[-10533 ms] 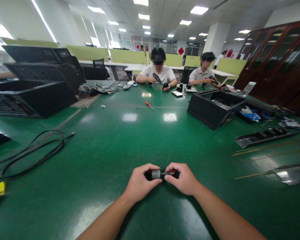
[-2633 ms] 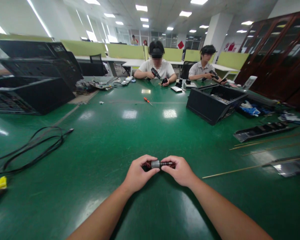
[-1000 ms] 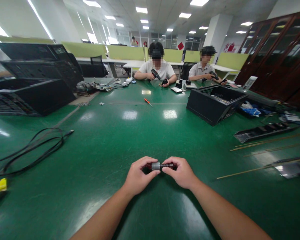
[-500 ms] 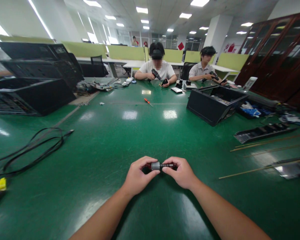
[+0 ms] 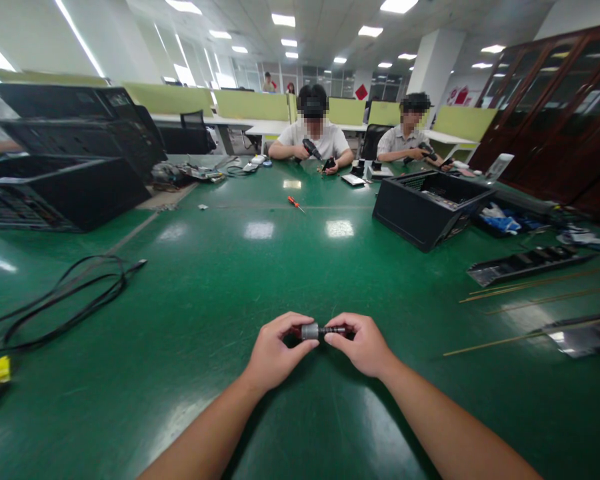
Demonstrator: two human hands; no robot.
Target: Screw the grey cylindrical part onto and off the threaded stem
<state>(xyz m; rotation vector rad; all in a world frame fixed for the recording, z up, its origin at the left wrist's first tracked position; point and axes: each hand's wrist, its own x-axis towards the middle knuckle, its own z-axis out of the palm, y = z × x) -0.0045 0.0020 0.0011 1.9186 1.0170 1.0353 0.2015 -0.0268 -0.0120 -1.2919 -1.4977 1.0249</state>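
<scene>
My left hand (image 5: 276, 351) is closed around the left part of a small cylindrical metal piece (image 5: 310, 331), grey with a dark red portion toward the palm. On its right side a dark ridged shaft (image 5: 334, 330) sticks out, pinched by the thumb and fingers of my right hand (image 5: 366, 347). The piece lies level between both hands, low over the green table (image 5: 300, 273). Whether the grey part and the shaft are one object or two joined parts, I cannot tell.
A red screwdriver (image 5: 293, 202) lies farther up the table. Black cables (image 5: 70, 303) are at left, a black computer case (image 5: 410, 213) at right, thin rods (image 5: 500, 343) near the right edge. Two people (image 5: 317, 137) sit opposite with power drills.
</scene>
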